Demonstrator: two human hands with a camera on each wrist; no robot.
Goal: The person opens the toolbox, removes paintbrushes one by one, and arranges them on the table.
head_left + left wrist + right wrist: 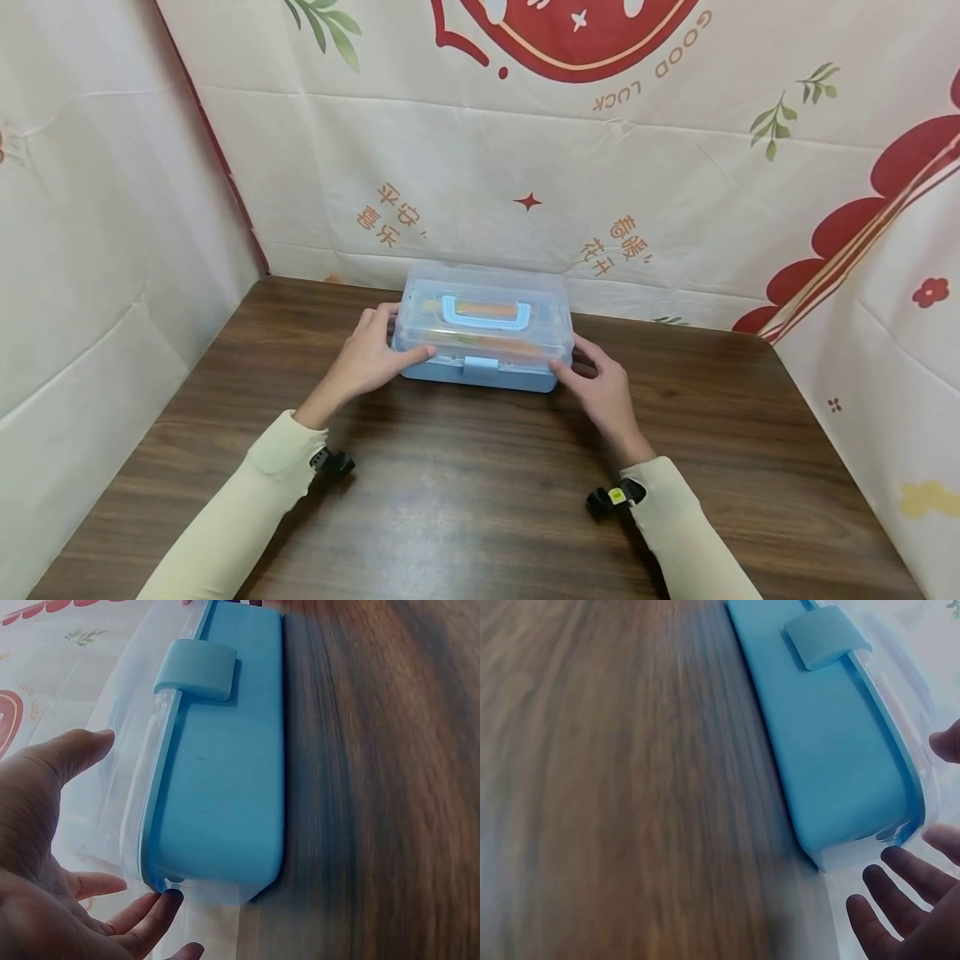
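Note:
A storage box (pixel 480 377) with a light blue base, a clear lid (pixel 420 287) and a blue carrying handle (pixel 486 315) stands on the table, its lid down. The blue latch (pixel 481 364) lies over the front seam. Orange and yellowish shapes show blurrily through the lid. At the box's left end is my left hand (pixel 367 354), thumb by the lid's front edge, fingers spread along the end wall. My right hand (pixel 600 392) is at the opposite end, thumb near the front corner. Its fingers are spread and fairly straight in the right wrist view; firm contact is unclear.
The dark wood table (pixel 442 492) carries the box near its back edge. Printed white cloth (pixel 480 167) hangs behind and along both sides. Each wrist wears a small black camera, one on the left (pixel 332 463) and one on the right (pixel 615 497).

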